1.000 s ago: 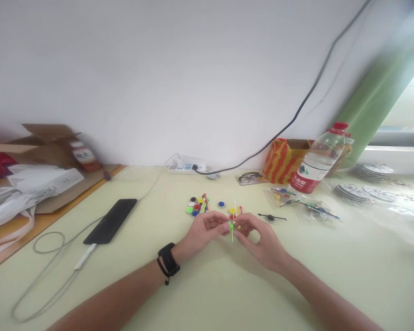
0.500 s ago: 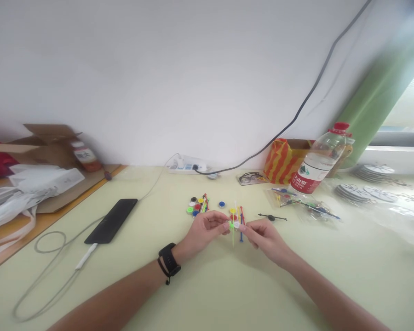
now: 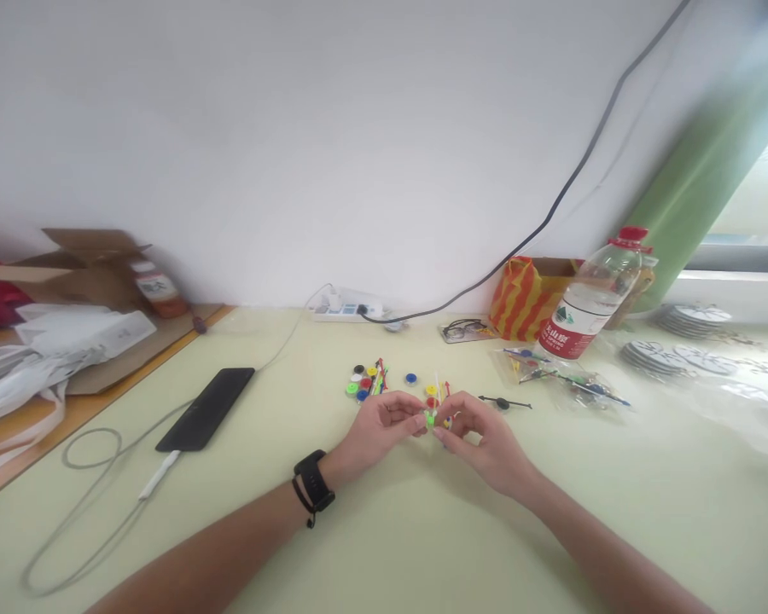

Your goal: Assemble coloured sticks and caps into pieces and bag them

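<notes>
My left hand (image 3: 390,422), a black watch on its wrist, pinches a small green piece (image 3: 430,419) between thumb and fingers. Close on its right, my right hand (image 3: 480,431) has its thumb and index finger curved round the same piece with a gap between them; whether they touch it is too small to tell. Beyond my hands lie yellow and red discs (image 3: 431,390) and several thin pointers, partly covered by my right hand. A blue disc (image 3: 410,379) lies alone. Further left is a pile of coloured discs (image 3: 366,384) with pointers beside it.
A black pointer (image 3: 504,403) lies right of my hands. Behind it are plastic bags of parts (image 3: 589,390), a large bottle (image 3: 582,315) and a striped bag (image 3: 518,298). A black phone (image 3: 206,409) with its cable is at the left. A power strip (image 3: 346,314) sits by the wall.
My right hand's fingers have shifted and spread, with the index finger now higher. The white piece it pinched beside the green one is now mostly hidden. My left hand has hardly moved.
</notes>
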Demonstrator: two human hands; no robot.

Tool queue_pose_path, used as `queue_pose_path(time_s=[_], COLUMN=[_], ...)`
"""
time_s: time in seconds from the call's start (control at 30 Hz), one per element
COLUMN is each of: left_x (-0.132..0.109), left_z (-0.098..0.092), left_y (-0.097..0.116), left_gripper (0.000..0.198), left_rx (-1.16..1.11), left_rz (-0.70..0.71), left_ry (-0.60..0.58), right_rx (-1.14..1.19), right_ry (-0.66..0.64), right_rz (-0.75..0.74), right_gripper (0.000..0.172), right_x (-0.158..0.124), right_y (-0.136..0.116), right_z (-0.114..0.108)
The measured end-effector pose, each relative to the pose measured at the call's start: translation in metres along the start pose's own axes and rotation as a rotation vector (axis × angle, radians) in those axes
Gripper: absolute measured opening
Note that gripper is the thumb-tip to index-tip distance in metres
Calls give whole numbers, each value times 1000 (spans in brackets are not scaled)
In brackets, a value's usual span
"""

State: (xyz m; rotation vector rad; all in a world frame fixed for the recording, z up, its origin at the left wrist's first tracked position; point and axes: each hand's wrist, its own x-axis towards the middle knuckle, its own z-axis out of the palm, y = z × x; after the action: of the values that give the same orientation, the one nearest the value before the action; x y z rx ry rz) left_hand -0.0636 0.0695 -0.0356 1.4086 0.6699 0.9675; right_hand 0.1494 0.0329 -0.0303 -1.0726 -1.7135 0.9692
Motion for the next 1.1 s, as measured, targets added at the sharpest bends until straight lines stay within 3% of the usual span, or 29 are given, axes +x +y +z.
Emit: queue_pose_path(time_s=[0.2, 0.47, 0.53, 0.6, 0.73, 0.9, 1.1], left_x=[0, 2, 1, 1, 2, 2, 1], left_z=[0, -1, 0, 1, 2, 1, 1], left_y=[-1, 1, 3, 3, 3, 1, 0], left_gripper=[33, 33, 33, 33, 34, 32, 29], left_rx=[-9, -32, -27, -27, -36, -36, -37], left_rz=[-4, -24, -22, -24, -27, -15, -16], left_ry=[0, 21, 29, 39, 52, 29, -9], right_rx=[-88, -408, -422, -418, -344, -157, -129], right_ry=[15, 69, 53, 10, 67, 68, 36], right_rz=[-97, -407, -404, -347, -205, -150, -122], right_gripper=[24, 70, 58, 23, 48, 18, 16], right_x=[-1, -7, -6, -4, 0, 1, -3], right_y=[7, 13, 13, 12, 6, 4, 7], right_z=[-1, -4, -5, -8, -13, -6, 2])
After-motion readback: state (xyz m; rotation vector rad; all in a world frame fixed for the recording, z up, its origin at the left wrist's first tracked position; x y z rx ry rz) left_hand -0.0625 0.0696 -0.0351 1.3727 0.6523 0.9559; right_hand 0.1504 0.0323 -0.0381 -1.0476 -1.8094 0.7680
